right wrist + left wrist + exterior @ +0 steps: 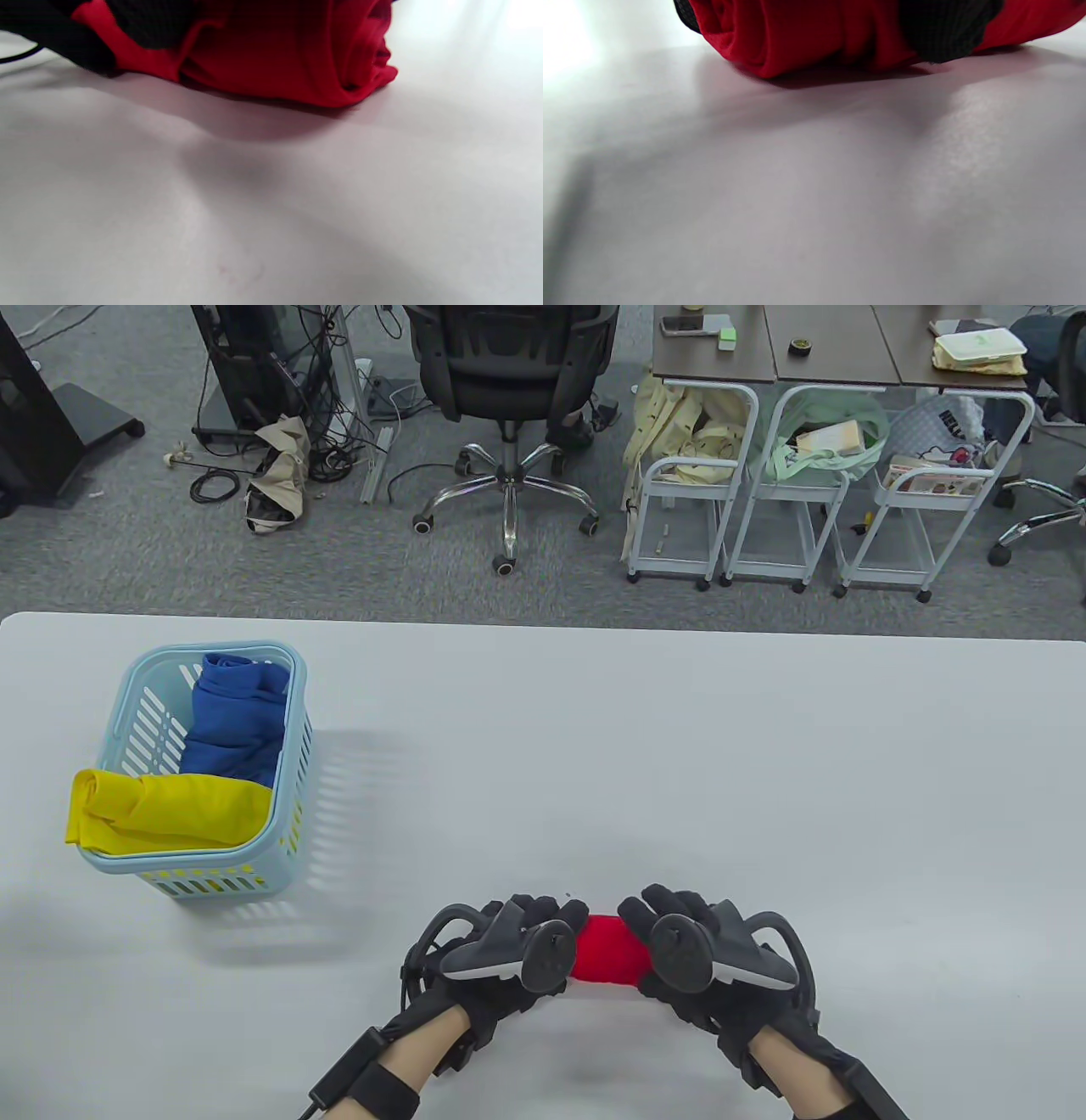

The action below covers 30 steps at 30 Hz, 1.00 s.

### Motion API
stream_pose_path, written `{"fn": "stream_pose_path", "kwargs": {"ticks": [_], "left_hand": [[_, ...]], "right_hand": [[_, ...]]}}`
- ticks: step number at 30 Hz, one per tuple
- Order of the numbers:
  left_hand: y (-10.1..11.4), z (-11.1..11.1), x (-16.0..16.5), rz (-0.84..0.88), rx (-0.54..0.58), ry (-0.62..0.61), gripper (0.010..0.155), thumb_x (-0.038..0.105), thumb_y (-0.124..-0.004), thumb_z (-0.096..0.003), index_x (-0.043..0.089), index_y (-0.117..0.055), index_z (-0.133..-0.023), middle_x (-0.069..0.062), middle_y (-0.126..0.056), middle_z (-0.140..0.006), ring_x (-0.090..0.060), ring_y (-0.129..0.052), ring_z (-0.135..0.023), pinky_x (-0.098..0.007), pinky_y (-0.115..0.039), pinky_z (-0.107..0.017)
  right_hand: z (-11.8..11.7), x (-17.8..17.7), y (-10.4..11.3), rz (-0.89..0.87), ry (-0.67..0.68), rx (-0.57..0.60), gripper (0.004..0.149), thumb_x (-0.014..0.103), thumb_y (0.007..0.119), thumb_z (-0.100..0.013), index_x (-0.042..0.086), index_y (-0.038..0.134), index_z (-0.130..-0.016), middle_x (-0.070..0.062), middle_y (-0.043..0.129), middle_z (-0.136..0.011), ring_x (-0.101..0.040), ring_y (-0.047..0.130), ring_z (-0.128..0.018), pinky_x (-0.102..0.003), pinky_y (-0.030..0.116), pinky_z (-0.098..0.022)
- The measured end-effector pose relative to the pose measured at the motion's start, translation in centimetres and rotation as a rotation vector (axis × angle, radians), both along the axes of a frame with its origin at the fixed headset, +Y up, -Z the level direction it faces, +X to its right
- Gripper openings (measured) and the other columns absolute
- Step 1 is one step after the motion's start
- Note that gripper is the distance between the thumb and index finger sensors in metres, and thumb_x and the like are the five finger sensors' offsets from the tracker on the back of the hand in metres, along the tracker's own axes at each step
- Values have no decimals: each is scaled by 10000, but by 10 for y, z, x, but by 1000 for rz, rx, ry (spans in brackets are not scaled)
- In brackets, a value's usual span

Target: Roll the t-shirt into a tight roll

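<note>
T-shirt (607, 950): red, already wound into a short thick roll, lying on the white table (679, 780) at lower centre of the table view, between the two gloved hands.
Long axis: runs left to right across the frame, so each open end of the roll points at one hand.
Left hand (509, 954): covers the roll's left end; in the left wrist view a dark gloved finger wraps over the red cloth at the top edge, so the fingers are curled round the roll.
Right hand (708, 950): covers the right end in the same manner; the right wrist view shows dark glove lying over the cloth at upper left and the spiral of layers at the roll's end.
Nearer hand: neither; both sit on the roll, evenly placed.
Direction of roll: likely away from the person, toward the top of the frame, judging by the fingers laid over the far side.
Loose tail: none visible; the roll looks close to finished.
Basket (127, 712): pale blue, middle left, well apart, holding a blue roll (233, 721) and a yellow roll (170, 810).
</note>
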<state>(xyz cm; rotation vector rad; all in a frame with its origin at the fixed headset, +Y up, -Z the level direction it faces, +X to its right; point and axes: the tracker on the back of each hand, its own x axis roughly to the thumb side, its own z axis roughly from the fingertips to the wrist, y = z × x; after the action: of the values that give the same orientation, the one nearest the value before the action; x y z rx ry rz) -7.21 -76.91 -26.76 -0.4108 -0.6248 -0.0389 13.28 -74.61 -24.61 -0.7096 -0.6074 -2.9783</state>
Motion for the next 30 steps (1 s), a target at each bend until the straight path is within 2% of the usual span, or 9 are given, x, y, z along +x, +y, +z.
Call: {"fn": "stream_pose_path", "kwargs": {"ticks": [3, 7, 13, 18, 22, 24, 26, 28, 30], "left_hand": [[5, -5, -8, 39, -20, 21, 796, 565, -658, -541, 288, -247, -1163, -109, -497, -1181, -345, -583, -1051, -574, -559, -771], [13, -10, -30, 97, -14, 111, 770, 581, -566, -556, 250, -246, -1172, -155, -439, -1221, -407, -549, -1090, -600, -542, -772], [39, -22, -73, 187, 65, 268, 732, 560, -515, -577, 241, -244, -1178, -181, -336, -1254, -428, -483, -1127, -610, -495, -791], [49, -23, -90, 221, 100, 328, 718, 545, -491, -588, 254, -203, -1177, -183, -222, -1256, -444, -374, -1143, -600, -430, -806], [56, -22, -97, 233, 127, 354, 720, 549, -486, -588, 256, -191, -1177, -179, -187, -1253, -446, -332, -1144, -594, -402, -811], [59, -22, -100, 242, 137, 361, 722, 550, -486, -588, 255, -192, -1177, -181, -188, -1253, -445, -327, -1145, -594, -399, -811], [63, -21, -104, 248, 152, 370, 720, 550, -486, -588, 256, -197, -1178, -178, -185, -1254, -444, -324, -1145, -594, -397, -811], [66, -22, -107, 257, 162, 378, 718, 549, -487, -588, 257, -202, -1178, -179, -185, -1254, -446, -320, -1144, -595, -395, -810], [67, -22, -109, 271, 156, 374, 695, 529, -471, -594, 259, -210, -1179, -179, -184, -1253, -446, -314, -1144, -593, -391, -811]], "right_hand": [[-5, -1, -7, 61, 2, 10, 780, 473, 657, -571, 327, 115, -1113, -93, 265, -1195, -364, 483, -1055, -535, 467, -733], [-19, 18, -6, 21, -91, -7, 749, 468, 655, -576, 331, 158, -1118, -82, 325, -1191, -353, 519, -1047, -532, 486, -726], [-47, 102, -6, 53, -484, 16, 762, 499, 635, -586, 297, 138, -1127, -113, 329, -1180, -363, 566, -1007, -518, 517, -706], [-46, 142, -7, 100, -709, -18, 867, 609, 509, -568, 91, 73, -1109, -248, 353, -1093, -344, 676, -855, -493, 595, -635], [-30, 140, 9, 80, -685, -69, 910, 642, 463, -537, 92, -6, -1090, -264, 130, -1133, -446, 526, -984, -550, 524, -685], [-21, 134, 24, 42, -637, -33, 841, 607, 520, -545, 137, 154, -1139, -239, 97, -1145, -503, 368, -1044, -579, 464, -707], [-13, 128, 32, 18, -593, -5, 796, 591, 549, -545, 132, 322, -1155, -202, 229, -1180, -509, 348, -1074, -584, 484, -710], [-9, 120, 20, -1, -534, -81, 808, 595, 551, -542, 118, 323, -1154, -216, 235, -1173, -512, 332, -1079, -580, 507, -705], [-14, 114, 3, 19, -511, -181, 852, 598, 536, -543, 105, 164, -1130, -233, 76, -1125, -521, 172, -1051, -583, 468, -712]]}}
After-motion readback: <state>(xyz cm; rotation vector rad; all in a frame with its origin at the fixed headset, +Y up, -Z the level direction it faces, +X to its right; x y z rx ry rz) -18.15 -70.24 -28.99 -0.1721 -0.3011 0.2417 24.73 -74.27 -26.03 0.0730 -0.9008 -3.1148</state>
